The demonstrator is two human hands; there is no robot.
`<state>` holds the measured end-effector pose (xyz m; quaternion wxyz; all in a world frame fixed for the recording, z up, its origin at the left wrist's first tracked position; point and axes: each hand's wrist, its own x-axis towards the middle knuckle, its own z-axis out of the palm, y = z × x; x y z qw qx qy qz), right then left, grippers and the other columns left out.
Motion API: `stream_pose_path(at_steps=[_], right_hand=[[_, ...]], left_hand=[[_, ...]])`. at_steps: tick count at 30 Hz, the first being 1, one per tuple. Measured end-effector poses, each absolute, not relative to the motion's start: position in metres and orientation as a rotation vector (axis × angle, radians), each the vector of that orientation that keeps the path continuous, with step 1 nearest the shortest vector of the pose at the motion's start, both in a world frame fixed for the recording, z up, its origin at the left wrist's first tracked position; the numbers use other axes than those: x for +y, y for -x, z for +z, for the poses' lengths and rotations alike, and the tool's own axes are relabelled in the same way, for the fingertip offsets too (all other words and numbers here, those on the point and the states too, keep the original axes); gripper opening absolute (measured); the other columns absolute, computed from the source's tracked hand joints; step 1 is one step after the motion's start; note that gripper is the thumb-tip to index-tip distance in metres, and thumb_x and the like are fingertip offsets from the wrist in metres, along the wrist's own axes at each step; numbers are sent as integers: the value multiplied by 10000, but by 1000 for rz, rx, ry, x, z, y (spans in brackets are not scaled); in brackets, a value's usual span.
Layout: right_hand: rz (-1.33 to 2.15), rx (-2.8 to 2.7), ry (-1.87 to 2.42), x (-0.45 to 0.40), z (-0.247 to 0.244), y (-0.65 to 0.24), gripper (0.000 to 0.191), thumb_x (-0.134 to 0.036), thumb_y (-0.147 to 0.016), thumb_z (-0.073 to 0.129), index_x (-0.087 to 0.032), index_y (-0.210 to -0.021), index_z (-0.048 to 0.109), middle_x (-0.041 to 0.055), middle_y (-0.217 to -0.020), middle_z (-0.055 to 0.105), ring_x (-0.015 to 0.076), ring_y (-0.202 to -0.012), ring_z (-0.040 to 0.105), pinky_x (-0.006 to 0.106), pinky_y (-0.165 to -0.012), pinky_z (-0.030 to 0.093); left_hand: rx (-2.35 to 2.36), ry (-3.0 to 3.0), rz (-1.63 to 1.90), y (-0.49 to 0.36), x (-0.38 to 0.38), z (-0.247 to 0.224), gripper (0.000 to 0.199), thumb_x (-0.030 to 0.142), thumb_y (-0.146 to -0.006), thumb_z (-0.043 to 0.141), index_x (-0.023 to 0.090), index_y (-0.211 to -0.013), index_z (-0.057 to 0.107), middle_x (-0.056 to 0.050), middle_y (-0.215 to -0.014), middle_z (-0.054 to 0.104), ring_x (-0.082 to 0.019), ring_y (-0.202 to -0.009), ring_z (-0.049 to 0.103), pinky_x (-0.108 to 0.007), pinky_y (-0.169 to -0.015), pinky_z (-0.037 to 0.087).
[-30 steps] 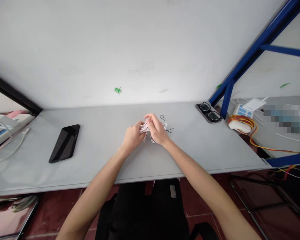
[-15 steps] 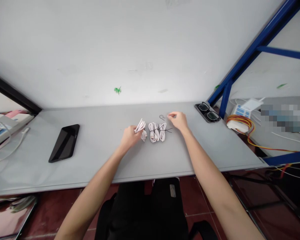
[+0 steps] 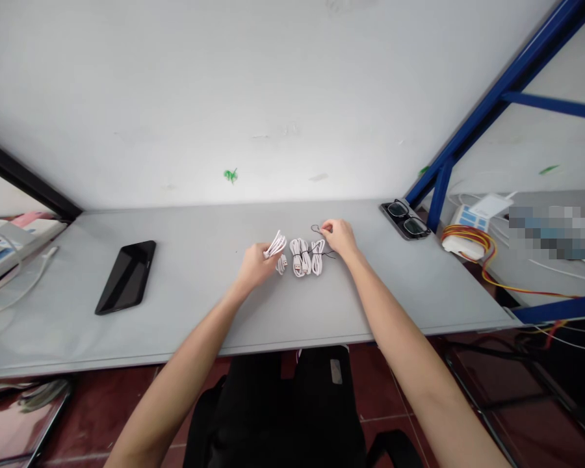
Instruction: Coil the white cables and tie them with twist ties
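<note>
My left hand (image 3: 257,261) is closed round a coiled white cable (image 3: 275,244), raised over the grey table. Just beneath and right of it, part of another white cable bundle (image 3: 281,264) shows. Beside that lie white coiled cables (image 3: 300,259) with black ties around them, and a narrower coil (image 3: 317,257) touches their right side. My right hand (image 3: 337,235) is behind and right of the coils, its thumb and forefinger pinched at a thin black tie (image 3: 315,228) on the table.
A black phone (image 3: 125,277) lies on the table (image 3: 190,312) at left. Glasses (image 3: 408,218) rest on a dark case at the back right. Beyond the blue frame (image 3: 441,188) are a power strip and red-yellow wire (image 3: 468,235). A white cable (image 3: 29,289) crosses the far left.
My right hand has moved left and slightly inward to the loose black tie. My left hand still holds the white cable, turned a little.
</note>
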<state>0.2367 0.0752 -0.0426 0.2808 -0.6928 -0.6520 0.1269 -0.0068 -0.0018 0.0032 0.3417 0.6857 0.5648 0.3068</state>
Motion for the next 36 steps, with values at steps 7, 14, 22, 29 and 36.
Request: stream_pose_path(at_steps=[7, 14, 22, 29, 36], right_hand=[[432, -1685, 1849, 75, -40, -234, 100, -194, -821, 608, -178, -798, 704, 75, -834, 715, 193, -771, 610, 311, -768, 435], [219, -1573, 1530, 48, -7, -228, 120, -242, -861, 559, -174, -806, 641, 71, -853, 672, 180, -731, 572, 323, -753, 432], [98, -1854, 1133, 17, 1, -191, 94, -214, -912, 544, -193, -836, 595, 46, -858, 622, 161, -763, 573, 273, -681, 411], [69, -1993, 1076, 12, -3, -174, 124, -205, -932, 527, -197, -833, 601, 50, -849, 619, 157, -737, 562, 264, -660, 394], [359, -1912, 1139, 11, 1, -177, 83, -191, -872, 583, -188, -794, 611, 27, -819, 606, 129, -664, 525, 253, -599, 374]], left_hand=[[1429, -1772, 785, 8, 0, 1, 429, 501, -833, 466, 194, -601, 277, 27, -570, 248, -83, -545, 202, -251, -502, 148], [1354, -1667, 936, 6, -1, 6, 388, 498, -838, 525, 159, -650, 521, 24, -586, 380, -93, -552, 317, -234, -528, 263], [1247, -1634, 985, 4, 2, 2, 401, 508, -847, 561, 136, -843, 712, 12, -594, 480, -106, -549, 395, -245, -549, 326], [1145, -1656, 1051, -1, 3, -1, 380, 500, -843, 580, 142, -735, 650, -6, -608, 502, -107, -543, 416, -240, -520, 317], [1318, -1710, 1099, 8, 10, -2, 306, 413, -855, 541, 142, -763, 650, 10, -612, 478, -106, -566, 400, -234, -547, 317]])
